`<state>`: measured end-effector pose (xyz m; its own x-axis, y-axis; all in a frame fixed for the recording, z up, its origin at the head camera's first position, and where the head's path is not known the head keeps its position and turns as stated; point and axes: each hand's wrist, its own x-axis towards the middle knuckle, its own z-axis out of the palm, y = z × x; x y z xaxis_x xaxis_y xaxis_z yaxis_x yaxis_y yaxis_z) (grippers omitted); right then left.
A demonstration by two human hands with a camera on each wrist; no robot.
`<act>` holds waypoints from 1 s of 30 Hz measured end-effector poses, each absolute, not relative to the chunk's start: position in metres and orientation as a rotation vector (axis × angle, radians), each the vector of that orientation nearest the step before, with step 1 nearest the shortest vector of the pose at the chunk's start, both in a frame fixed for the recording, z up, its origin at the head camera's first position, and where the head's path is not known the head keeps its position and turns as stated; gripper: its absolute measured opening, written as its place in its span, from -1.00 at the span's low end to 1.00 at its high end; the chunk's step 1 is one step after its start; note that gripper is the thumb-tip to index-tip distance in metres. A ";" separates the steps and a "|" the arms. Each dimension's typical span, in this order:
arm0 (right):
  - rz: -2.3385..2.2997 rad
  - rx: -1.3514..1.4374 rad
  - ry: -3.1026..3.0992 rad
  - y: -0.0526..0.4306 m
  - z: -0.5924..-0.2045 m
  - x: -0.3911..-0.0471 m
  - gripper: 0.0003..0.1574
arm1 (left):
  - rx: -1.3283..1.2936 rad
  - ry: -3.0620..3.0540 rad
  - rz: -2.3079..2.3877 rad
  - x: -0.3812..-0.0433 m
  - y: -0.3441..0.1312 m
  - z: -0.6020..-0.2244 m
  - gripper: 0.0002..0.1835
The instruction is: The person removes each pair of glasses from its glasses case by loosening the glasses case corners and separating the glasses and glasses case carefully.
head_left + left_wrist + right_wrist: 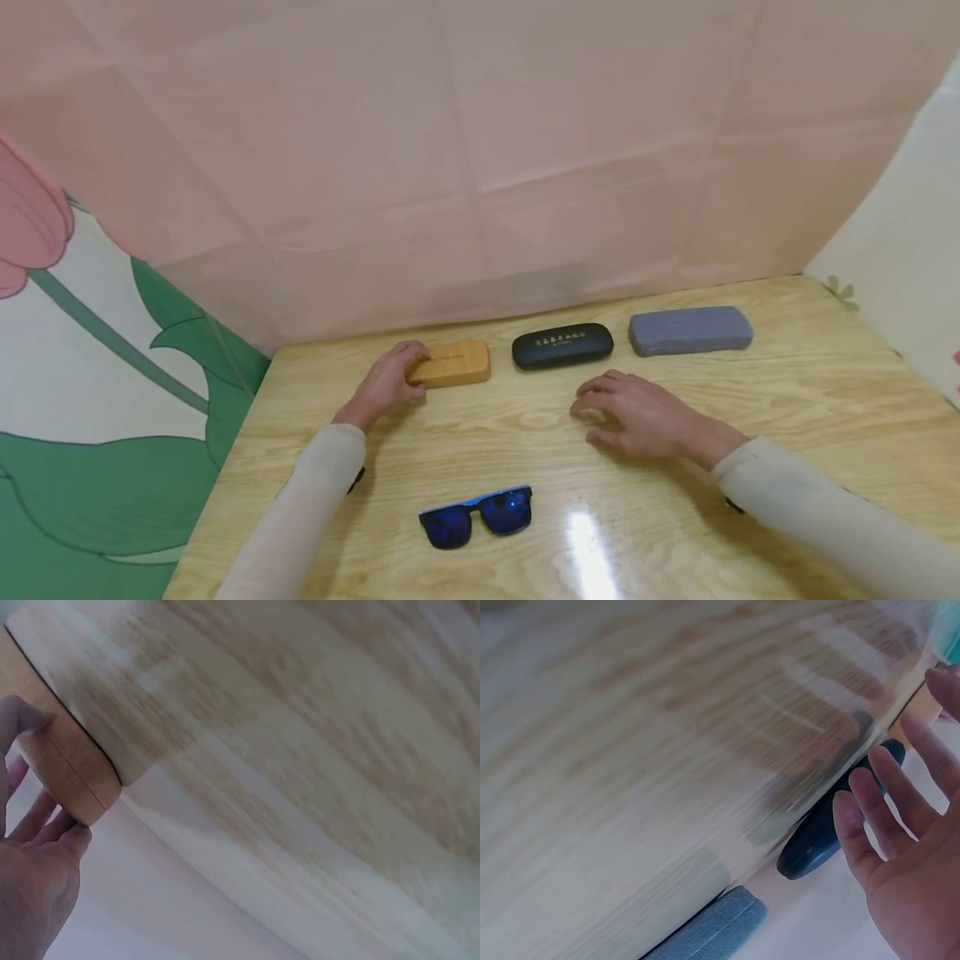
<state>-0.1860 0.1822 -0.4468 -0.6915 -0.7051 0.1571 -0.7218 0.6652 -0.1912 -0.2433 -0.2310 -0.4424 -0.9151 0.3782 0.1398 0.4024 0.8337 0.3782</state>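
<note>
My left hand (386, 383) grips the left end of a tan glasses case (457, 364), thumb along the near side and fingers over the far side. In the left wrist view the thumb presses the seamed side of that case (71, 769). My right hand (637, 414) hovers over the table with loosely spread fingers and holds nothing, just in front of a black glasses case (562, 347) with gold lettering. Sunglasses (477, 514) with dark blue lenses and a black and blue frame lie between the forearms, nearer the body.
A grey-blue glasses case (690, 330) lies at the right end of the row of cases. The wood-grain table (510, 433) meets a pink cloth backdrop (465, 183) behind them. A tulip-print cloth (112, 467) hangs on the left.
</note>
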 end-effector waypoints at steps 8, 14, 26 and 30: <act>0.348 1.025 -2.738 0.194 -0.446 -0.200 -0.54 | -0.670 -2.960 -0.580 -0.247 -0.216 -0.442 -0.42; 0.374 0.919 -2.704 0.193 -0.446 -0.221 -0.39 | -0.730 -2.863 -0.485 -0.238 -0.180 -0.427 -0.44; 0.405 0.836 -2.868 0.191 -0.444 -0.251 -0.07 | -0.728 -2.909 -0.434 -0.242 -0.102 -0.424 -0.40; 0.406 0.802 -2.926 0.194 -0.444 -0.258 -0.02 | -0.712 -2.968 -0.431 -0.251 -0.093 -0.427 -0.34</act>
<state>-0.2576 0.1941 -0.4437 -0.8596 -0.4896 0.1461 -0.5109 0.8278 -0.2318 -0.2512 -0.0929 -0.4270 -0.8916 0.4361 0.1218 0.4527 0.8544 0.2551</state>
